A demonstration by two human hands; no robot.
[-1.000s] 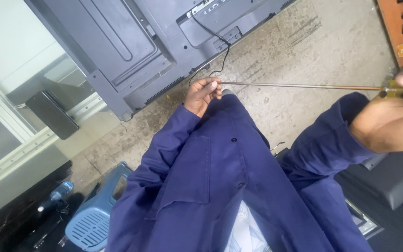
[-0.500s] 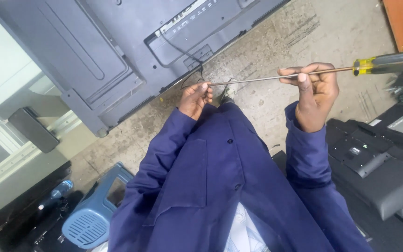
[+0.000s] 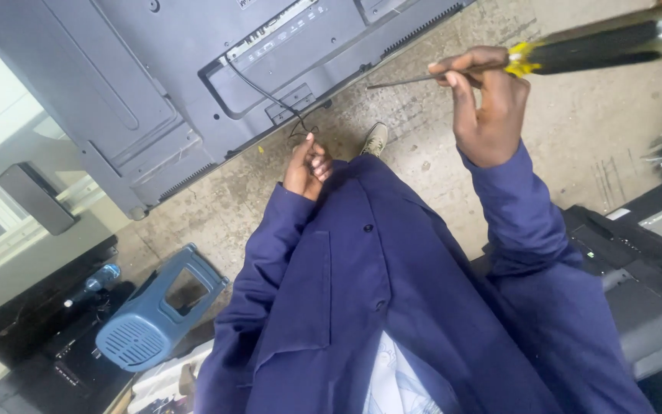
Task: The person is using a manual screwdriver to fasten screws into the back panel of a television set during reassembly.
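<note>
My right hand (image 3: 488, 107) is raised and grips a long screwdriver (image 3: 591, 42) with a black and yellow handle. Its thin metal shaft points left, and the tip hangs free above the concrete floor. My left hand (image 3: 308, 165) is lower, fingers curled shut, beside a loop of black cable (image 3: 270, 96) that runs from the back of a large grey television (image 3: 155, 84). I cannot see anything inside the left fist. Both arms are in navy blue sleeves. The toe of my shoe (image 3: 375, 139) shows between the hands.
A blue plastic stool (image 3: 155, 310) lies on its side at lower left, near a blue bottle (image 3: 90, 284) and dark equipment. Black electronic housings (image 3: 637, 261) are stacked at the right. A dark rectangular box (image 3: 36, 198) stands by the television's edge.
My right hand has lifted the screwdriver up and to the right. Its tip has come away from my left hand, which has dropped slightly and stays curled.
</note>
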